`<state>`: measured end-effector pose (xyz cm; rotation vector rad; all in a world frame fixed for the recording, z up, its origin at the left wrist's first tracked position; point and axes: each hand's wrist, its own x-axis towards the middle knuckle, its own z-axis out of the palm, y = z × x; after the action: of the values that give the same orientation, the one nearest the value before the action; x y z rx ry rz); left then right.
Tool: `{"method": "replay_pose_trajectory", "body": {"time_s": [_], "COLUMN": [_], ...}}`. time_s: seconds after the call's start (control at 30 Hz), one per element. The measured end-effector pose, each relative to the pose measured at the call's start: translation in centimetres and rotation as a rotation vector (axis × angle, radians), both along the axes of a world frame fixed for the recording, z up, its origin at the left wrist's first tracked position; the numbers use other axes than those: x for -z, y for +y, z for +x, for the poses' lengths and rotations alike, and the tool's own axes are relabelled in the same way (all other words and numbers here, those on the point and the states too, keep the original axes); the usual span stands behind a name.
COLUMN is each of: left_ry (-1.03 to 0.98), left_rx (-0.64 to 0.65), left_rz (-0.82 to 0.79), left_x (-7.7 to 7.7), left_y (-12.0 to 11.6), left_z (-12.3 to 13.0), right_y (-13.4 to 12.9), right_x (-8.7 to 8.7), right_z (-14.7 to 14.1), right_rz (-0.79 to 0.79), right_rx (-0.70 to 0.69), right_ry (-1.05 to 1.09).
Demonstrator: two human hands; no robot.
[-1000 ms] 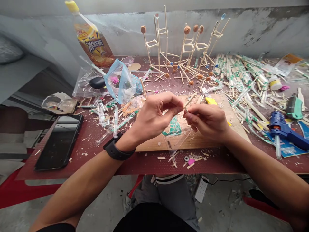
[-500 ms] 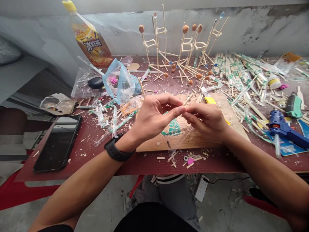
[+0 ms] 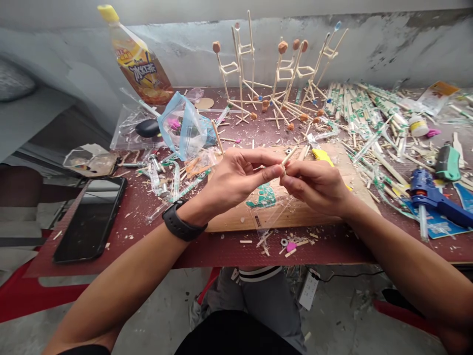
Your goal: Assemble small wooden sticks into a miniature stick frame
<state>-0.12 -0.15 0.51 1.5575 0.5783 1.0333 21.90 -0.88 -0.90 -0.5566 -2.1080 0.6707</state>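
My left hand and my right hand meet above the wooden board, fingertips almost touching. Between them is a short thin wooden stick, its pale end poking up from the pinched fingers. Both hands are closed on it; the lower part is hidden by my fingertips. Another thin stick rises behind my left hand, and I cannot tell whether the hand touches it. Below lie a clear plastic triangle ruler and a green printed patch. Beyond my right hand is a yellow-handled tool.
Stick frames with orange lumps stand at the back. Wrapped sticks are heaped at right, near a blue glue gun. A phone, a blue-edged plastic bag and a tea bottle are left. Scraps litter the table.
My fingertips have shifted slightly around the short stick, which now shows more steeply upright between them. The view has moved a little; the other things stay put.
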Motion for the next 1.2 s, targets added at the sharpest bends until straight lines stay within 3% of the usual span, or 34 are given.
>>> {"method": "replay_pose_trajectory", "body": {"time_s": [0.23, 0.37, 0.57, 0.73, 0.93, 1.07, 1.2], "left_ry": [-0.078, -0.086, -0.076, -0.008, 0.025, 0.013, -0.027], "left_rx": [0.024, 0.026, -0.005, 0.015, 0.002, -0.061, -0.115], "left_rz": [-0.03, 0.013, 0.057, 0.017, -0.005, 0.003, -0.012], "left_x": [0.39, 0.5, 0.54, 0.31, 0.16, 0.32, 0.57], "left_y": [0.16, 0.25, 0.22, 0.0, -0.09, -0.2, -0.2], "left_z": [0.27, 0.4, 0.56, 0.4, 0.32, 0.43, 0.47], "right_y": [-0.26, -0.24, -0.3, -0.37, -0.08, -0.23, -0.4], "right_x": [-0.03, 0.09, 0.15, -0.05, 0.27, 0.14, -0.13], "right_z": [-0.16, -0.17, -0.07, 0.02, 0.18, 0.17, -0.05], "right_rz": [-0.319, -0.355, -0.25, -0.041, 0.206, 0.25, 0.279], "right_rx": [-0.168, -0.191, -0.081, 0.245, 0.23, 0.341, 0.369], "right_ry": [0.133, 0.15, 0.089, 0.25, 0.195, 0.148, 0.143]}}
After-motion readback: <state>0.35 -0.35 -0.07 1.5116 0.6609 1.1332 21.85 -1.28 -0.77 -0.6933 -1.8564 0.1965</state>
